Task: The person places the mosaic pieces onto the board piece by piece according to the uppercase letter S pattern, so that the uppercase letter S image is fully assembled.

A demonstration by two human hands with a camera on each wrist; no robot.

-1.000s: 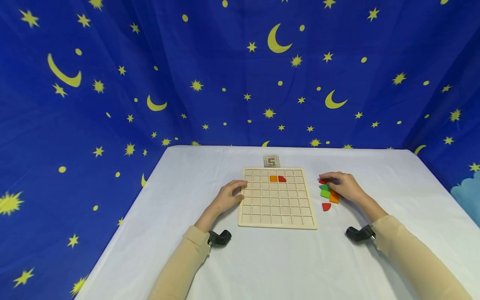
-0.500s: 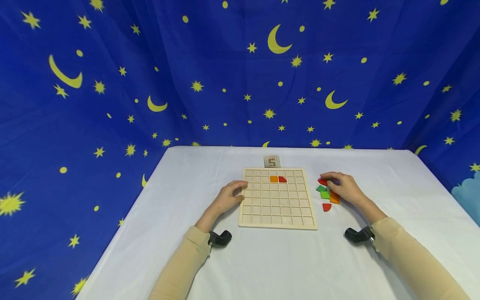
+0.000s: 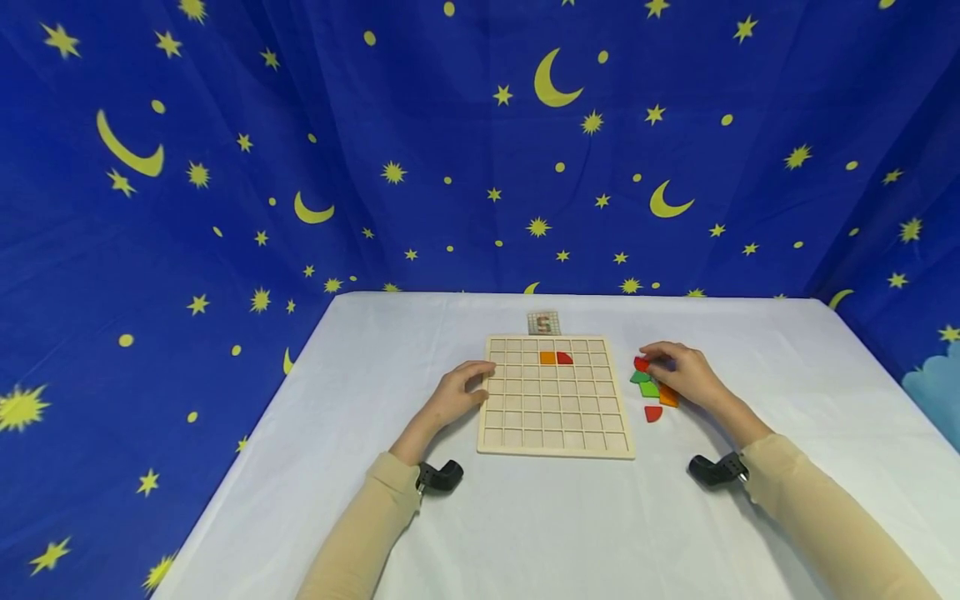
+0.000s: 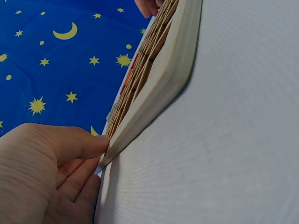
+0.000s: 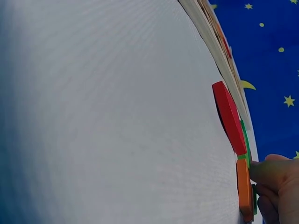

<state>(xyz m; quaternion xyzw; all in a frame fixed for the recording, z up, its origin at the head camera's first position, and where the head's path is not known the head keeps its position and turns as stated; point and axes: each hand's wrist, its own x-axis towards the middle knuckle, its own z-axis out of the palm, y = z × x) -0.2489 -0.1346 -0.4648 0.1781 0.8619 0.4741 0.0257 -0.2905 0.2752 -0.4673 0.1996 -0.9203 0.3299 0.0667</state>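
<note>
A square wooden grid board (image 3: 555,455) lies on the table, with an orange square tile (image 3: 548,357) and a red quarter-circle tile (image 3: 565,358) side by side in its second row. My left hand (image 3: 452,395) rests its thumb and fingertips along the board's left edge; in the left wrist view the thumb touches the rim. Right of the board, my right hand (image 3: 681,372) leans over a small pile, thumb and index finger pinching another red tile (image 3: 641,364). A dark green tile (image 3: 640,377), a light green tile (image 3: 649,389) and an orange tile (image 3: 668,396) lie below it.
A separate red quarter-circle tile (image 3: 653,413) lies nearest me, below the pile. Behind the board sits a small gridded card (image 3: 543,322) with an S-like figure. White cloth (image 3: 555,533) covers the table, and a blue star-patterned curtain (image 3: 465,125) hangs around it.
The red tile at my right fingertips has turned and shifted slightly left, and the dark green tile has slid left. My right thumb has moved a little left; my left hand stays put.
</note>
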